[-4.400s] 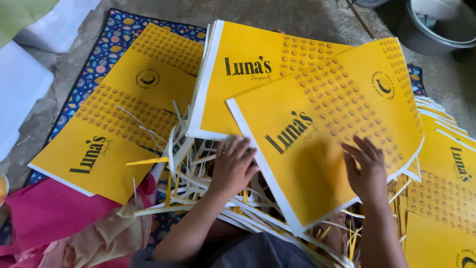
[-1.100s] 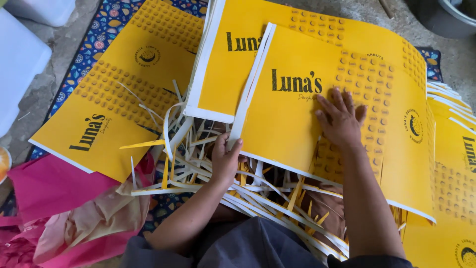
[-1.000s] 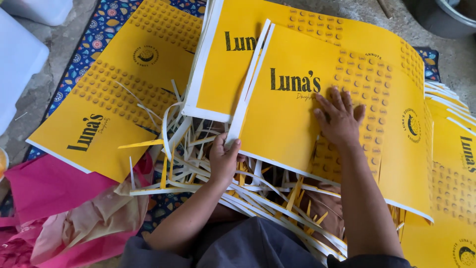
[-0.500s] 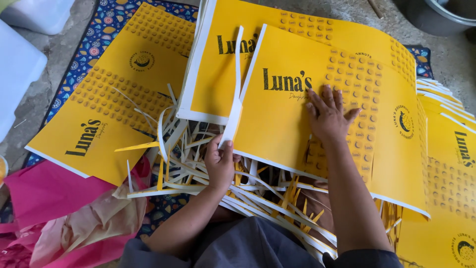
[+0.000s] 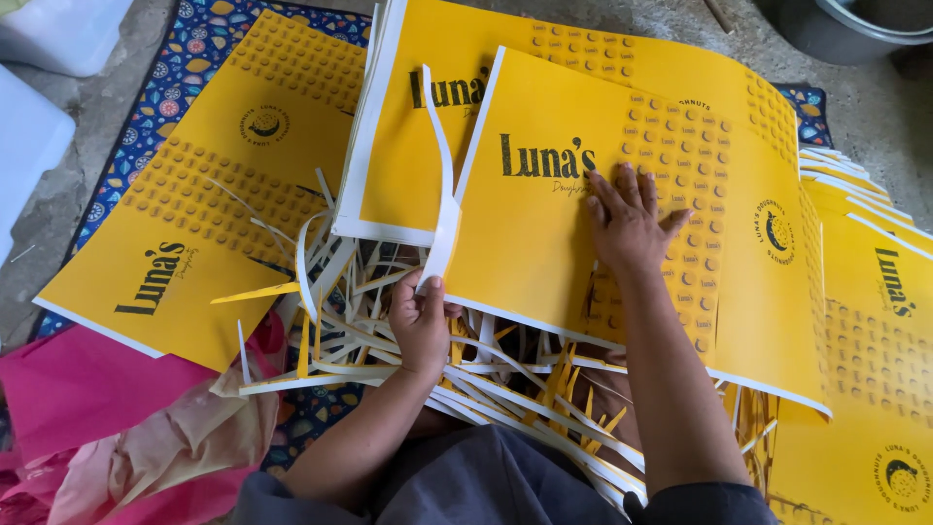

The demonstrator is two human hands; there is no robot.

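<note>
Top yellow printed card sheet (image 5: 603, 243), flat, matte, white-backed, lies at centre of view on a stack of like sheets (image 5: 408, 156). Right hand (image 5: 630, 226) rests on it, fingers spread, palm down, apparently pinning the sheet against the pull. Left hand (image 5: 420, 326), at 7 o'clock of the sheet, pinches the lower end of a narrow white-edged trim strip (image 5: 442, 185) that curls upward along the sheet's left edge. Loose strips (image 5: 389, 360), thin and springy, heap below. Second sheet (image 5: 209, 185) at 9 o'clock, over patterned mat (image 5: 194, 39); crumpled pink cloth (image 5: 87, 408) at 8 o'clock.
</note>
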